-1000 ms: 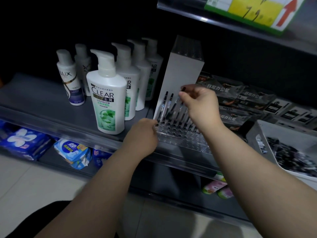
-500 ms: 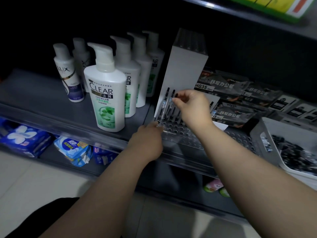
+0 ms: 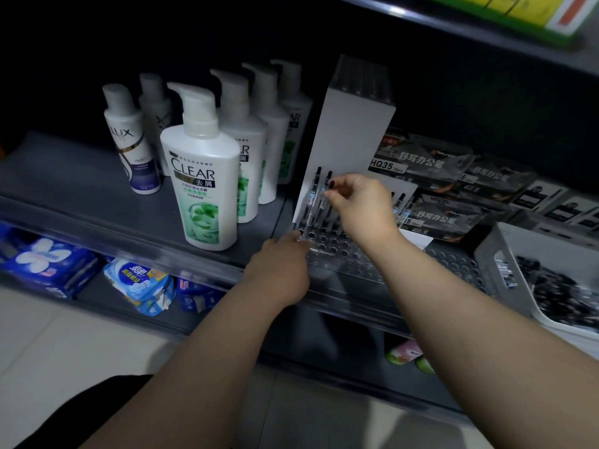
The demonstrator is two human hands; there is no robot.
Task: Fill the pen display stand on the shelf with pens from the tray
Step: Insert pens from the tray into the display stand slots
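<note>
On the shelf (image 3: pixel 81 189), the tray (image 3: pixel 492 254) sits at the right end near the front edge, loose pens heaped inside. The stand (image 3: pixel 350 257) is at the front edge between the tray and the bottles (image 3: pixel 201 176). Most of its holes are empty; a few pens stand in the back rows.

Your left hand (image 3: pixel 278 270) stays on the stand's front left corner. Its fingers reach onto the plastic, but whether they grip or only press cannot be told.

Your right hand (image 3: pixel 363 205) has dropped lower and moved left in the last second. Thumb and fingertips are pinched on the top of a pen (image 3: pixel 332 183), which a second ago hung tilted above the stand. It now stands beside the two at the back left corner, probably already in its hole. That looks like one more hole filled, with many left, so release it and go to the tray.
</note>
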